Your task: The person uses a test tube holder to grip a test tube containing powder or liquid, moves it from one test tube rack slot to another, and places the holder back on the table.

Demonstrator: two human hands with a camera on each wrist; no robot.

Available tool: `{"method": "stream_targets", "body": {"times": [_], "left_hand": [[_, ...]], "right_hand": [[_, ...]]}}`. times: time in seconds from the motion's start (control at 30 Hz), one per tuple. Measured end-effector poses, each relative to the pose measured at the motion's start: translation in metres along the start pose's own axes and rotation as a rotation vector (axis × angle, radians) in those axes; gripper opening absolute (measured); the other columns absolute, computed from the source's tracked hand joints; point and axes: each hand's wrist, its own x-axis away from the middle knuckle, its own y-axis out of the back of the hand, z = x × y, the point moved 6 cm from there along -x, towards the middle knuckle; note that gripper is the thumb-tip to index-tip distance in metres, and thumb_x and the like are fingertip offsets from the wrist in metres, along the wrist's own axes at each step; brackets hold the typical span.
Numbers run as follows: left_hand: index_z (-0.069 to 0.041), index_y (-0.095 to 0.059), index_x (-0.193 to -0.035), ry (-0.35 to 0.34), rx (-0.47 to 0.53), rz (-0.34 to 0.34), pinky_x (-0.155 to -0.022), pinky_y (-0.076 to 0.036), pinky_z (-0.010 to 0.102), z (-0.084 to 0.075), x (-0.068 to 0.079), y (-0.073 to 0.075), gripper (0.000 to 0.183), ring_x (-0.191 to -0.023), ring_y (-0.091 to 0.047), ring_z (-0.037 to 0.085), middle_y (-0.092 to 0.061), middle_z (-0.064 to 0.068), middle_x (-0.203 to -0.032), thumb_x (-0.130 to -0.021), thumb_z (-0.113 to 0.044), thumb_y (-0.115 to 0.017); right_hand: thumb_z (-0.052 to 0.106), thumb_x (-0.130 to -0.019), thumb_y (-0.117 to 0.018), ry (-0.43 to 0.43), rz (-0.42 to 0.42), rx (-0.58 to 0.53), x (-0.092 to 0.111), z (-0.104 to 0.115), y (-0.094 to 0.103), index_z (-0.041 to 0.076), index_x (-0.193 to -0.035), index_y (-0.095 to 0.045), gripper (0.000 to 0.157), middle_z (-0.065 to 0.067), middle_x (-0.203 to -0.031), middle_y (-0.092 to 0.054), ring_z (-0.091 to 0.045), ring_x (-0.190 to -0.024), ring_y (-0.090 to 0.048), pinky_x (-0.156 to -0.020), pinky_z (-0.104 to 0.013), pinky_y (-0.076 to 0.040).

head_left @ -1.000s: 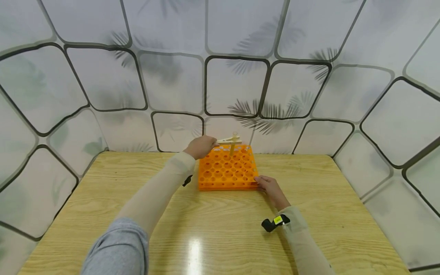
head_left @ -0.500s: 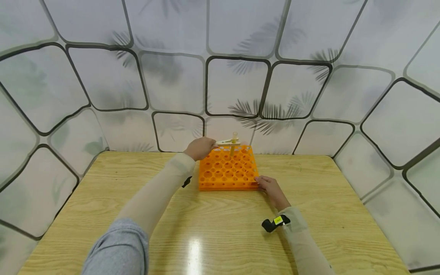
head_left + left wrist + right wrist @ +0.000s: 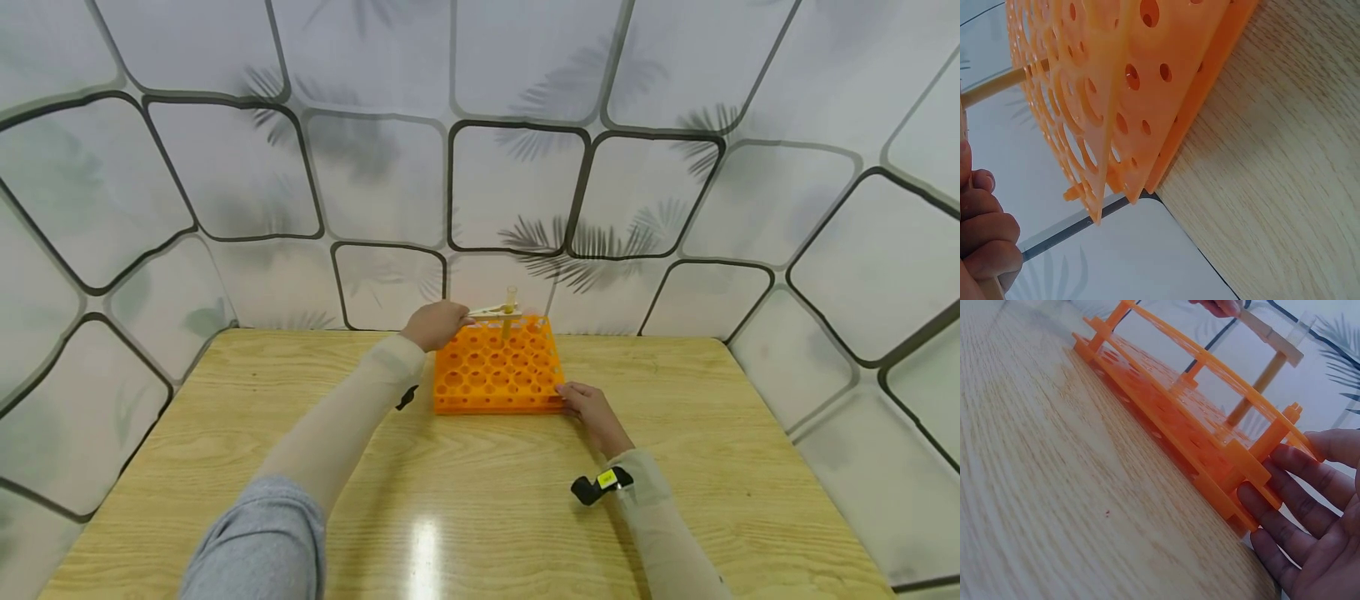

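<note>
My left hand [image 3: 435, 323] grips the handle end of a wooden test tube clamp [image 3: 491, 313], its fingers curled in the left wrist view. At the clamp's far end is an upright glass test tube [image 3: 512, 295] holding yellow-brown liquid. The tube's lower part [image 3: 1242, 409] passes down through a hole in the orange test tube rack [image 3: 498, 404]. With the thumb over the top plate and the index finger under it, my right hand [image 3: 1310, 506] holds the rack's near right corner. The rack stands flat on the table.
The wood-grain table [image 3: 465, 500] has its back edge just behind the rack. A patterned curtain [image 3: 517, 183] surrounds the back and both sides. A black wrist camera [image 3: 600, 486] sits on the right wrist.
My left hand and the clamp have dropped slightly, with the clamp a little lower along the tube. The right hand and the rack stay in place.
</note>
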Motion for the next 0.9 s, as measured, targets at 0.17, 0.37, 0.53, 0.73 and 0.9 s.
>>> {"method": "stream_targets", "body": {"times": [0.17, 0.37, 0.53, 0.73, 0.9], "left_hand": [[-0.001, -0.062, -0.089, 0.014, -0.012, -0.003, -0.062, -0.042, 0.028, 0.001, -0.001, -0.002, 0.035, -0.059, -0.047, 0.013, -0.053, 0.002, -0.067, -0.101, -0.027, -0.042], [-0.001, -0.062, -0.088, 0.019, 0.004, -0.006, -0.063, -0.043, 0.029, 0.002, -0.002, -0.005, 0.037, -0.058, -0.049, 0.014, -0.054, 0.003, -0.067, -0.1, -0.031, -0.043], [0.0, -0.062, -0.089, 0.021, -0.001, 0.004, -0.063, -0.042, 0.029, 0.002, -0.002, -0.007, 0.038, -0.058, -0.047, 0.014, -0.051, 0.002, -0.065, -0.1, -0.031, -0.043], [-0.001, -0.062, -0.089, 0.016, 0.003, -0.004, -0.064, -0.042, 0.029, 0.002, -0.003, -0.01, 0.037, -0.057, -0.046, 0.014, -0.049, 0.001, -0.064, -0.1, -0.031, -0.044], [-0.001, -0.063, -0.09, 0.016, 0.005, 0.007, -0.063, -0.042, 0.029, 0.0, -0.004, -0.011, 0.034, -0.057, -0.045, 0.014, -0.049, 0.002, -0.064, -0.1, -0.028, -0.046]], "right_hand": [[0.026, -0.098, -0.051, 0.006, 0.002, 0.002, -0.002, -0.002, 0.001, 0.004, -0.099, -0.063, 0.025, 0.01, -0.09, -0.059, -0.004, -0.086, -0.058, -0.082, -0.022, -0.048], [0.024, -0.098, -0.051, 0.006, 0.004, -0.01, -0.003, -0.003, 0.001, 0.007, -0.094, -0.063, 0.021, 0.01, -0.089, -0.059, -0.004, -0.085, -0.058, -0.081, -0.021, -0.048], [0.024, -0.098, -0.051, 0.0, 0.004, -0.017, -0.002, -0.002, 0.001, 0.008, -0.093, -0.063, 0.021, 0.01, -0.088, -0.059, -0.003, -0.084, -0.058, -0.081, -0.022, -0.048], [0.025, -0.098, -0.051, 0.002, 0.004, -0.009, -0.003, -0.003, 0.002, 0.007, -0.096, -0.064, 0.022, 0.011, -0.089, -0.059, -0.003, -0.085, -0.059, -0.082, -0.022, -0.048], [0.028, -0.098, -0.052, -0.011, -0.004, 0.004, -0.003, -0.005, 0.001, 0.006, -0.099, -0.063, 0.025, 0.009, -0.093, -0.058, -0.004, -0.087, -0.058, -0.082, -0.022, -0.048]]}}
